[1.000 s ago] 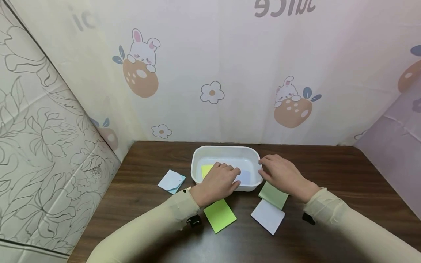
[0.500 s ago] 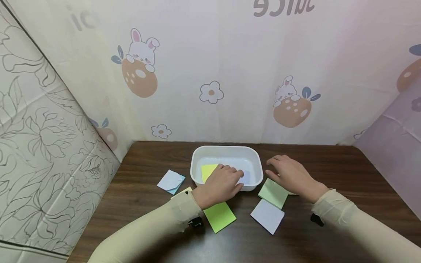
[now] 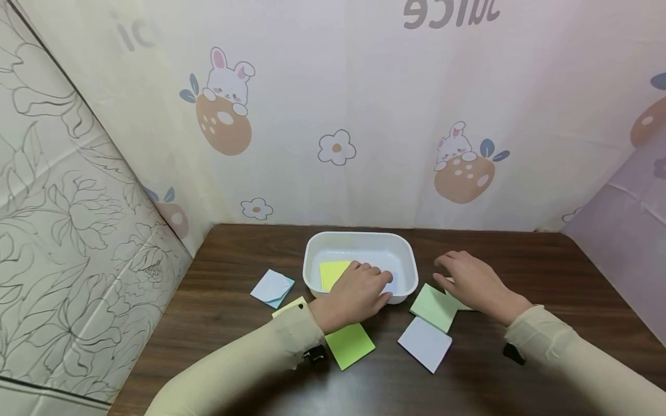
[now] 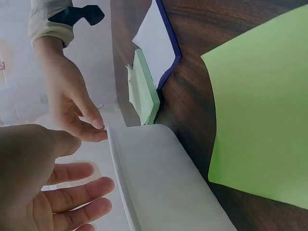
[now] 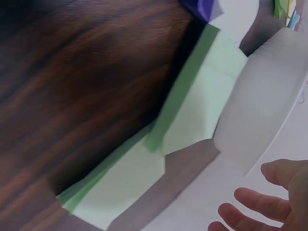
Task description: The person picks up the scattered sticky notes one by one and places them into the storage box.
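My left hand (image 3: 361,292) hovers over the front rim of a white plastic tub (image 3: 359,236), its fingers relaxed and holding nothing in the left wrist view. Inside the tub lie a yellow sticky-note pad (image 3: 332,274) and a pale blue pad (image 3: 393,282), partly hidden by that hand. To the right of the tub, my right hand (image 3: 473,283) is held loosely above the table with bare fingers (image 5: 262,204). Below it are two pale green pads, one (image 3: 434,306) beside the tub and another (image 5: 120,185) partly covered by the hand in the head view.
A lavender-white pad (image 3: 425,344) lies in front of the pale green ones. A lime green pad (image 3: 350,345) is under my left wrist. Further left are a light blue pad (image 3: 273,288) with a lifted top sheet and a pale yellow pad (image 3: 289,306). A patterned curtain (image 3: 333,115) hangs behind the table.
My right hand has moved right, away from the tub's right rim, uncovering more of the pale green pads. The left hand has shifted slightly right over the tub's front.
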`<state>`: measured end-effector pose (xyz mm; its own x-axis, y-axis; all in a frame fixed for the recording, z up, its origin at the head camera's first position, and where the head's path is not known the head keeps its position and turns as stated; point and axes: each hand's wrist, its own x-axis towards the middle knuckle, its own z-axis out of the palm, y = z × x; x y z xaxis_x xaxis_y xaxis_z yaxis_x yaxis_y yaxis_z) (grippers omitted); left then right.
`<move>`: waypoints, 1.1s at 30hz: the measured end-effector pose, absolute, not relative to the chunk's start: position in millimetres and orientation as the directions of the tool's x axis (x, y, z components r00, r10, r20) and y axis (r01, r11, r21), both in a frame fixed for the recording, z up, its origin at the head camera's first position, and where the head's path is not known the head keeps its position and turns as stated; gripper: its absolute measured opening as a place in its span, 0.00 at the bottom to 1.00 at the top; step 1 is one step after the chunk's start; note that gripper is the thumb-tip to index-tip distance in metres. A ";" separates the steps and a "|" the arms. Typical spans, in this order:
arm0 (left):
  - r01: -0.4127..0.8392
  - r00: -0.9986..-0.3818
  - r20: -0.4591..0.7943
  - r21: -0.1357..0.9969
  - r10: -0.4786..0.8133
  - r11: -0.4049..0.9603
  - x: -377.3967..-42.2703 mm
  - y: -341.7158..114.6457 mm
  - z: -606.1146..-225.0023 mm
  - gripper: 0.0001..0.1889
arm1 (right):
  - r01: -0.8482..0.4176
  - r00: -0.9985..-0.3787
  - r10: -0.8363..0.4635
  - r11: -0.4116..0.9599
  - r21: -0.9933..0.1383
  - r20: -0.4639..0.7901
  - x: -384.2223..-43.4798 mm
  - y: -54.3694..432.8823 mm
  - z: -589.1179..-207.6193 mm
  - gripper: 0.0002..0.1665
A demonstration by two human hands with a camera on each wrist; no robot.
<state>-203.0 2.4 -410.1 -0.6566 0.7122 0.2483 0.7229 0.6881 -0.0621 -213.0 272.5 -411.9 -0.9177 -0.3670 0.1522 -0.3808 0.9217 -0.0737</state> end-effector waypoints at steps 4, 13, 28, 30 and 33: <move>0.732 -0.644 0.257 -0.063 0.720 0.678 -201.5 5.3 -410.2 0.11 | -0.367 -0.925 -0.357 0.928 -0.059 0.132 -212.3 280.2 -416.0 0.17; 0.755 -0.607 0.277 -0.094 0.745 0.649 -198.9 12.2 -411.7 0.10 | -0.352 -0.932 -0.344 0.934 -0.062 0.116 -212.2 295.4 -420.5 0.17; 0.774 -0.551 0.294 -0.169 0.781 0.610 -190.0 25.0 -414.7 0.09 | -0.359 -0.933 -0.356 0.931 -0.071 0.055 -206.6 319.8 -433.0 0.20; 0.778 -0.542 0.299 -0.174 0.785 0.603 -188.7 27.2 -414.7 0.09 | -0.360 -0.933 -0.357 0.930 -0.074 0.042 -206.0 323.0 -434.6 0.21; 0.784 -0.536 0.296 -0.171 0.790 0.596 -187.0 30.6 -414.7 0.08 | -0.361 -0.932 -0.361 0.929 -0.075 0.020 -205.2 327.7 -436.8 0.23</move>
<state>-187.0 30.6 -414.7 -0.5365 0.7905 0.2956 0.7844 0.5963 -0.1710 -205.2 327.7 -436.8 -0.9324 -0.3607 0.0204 -0.3612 0.9294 -0.0752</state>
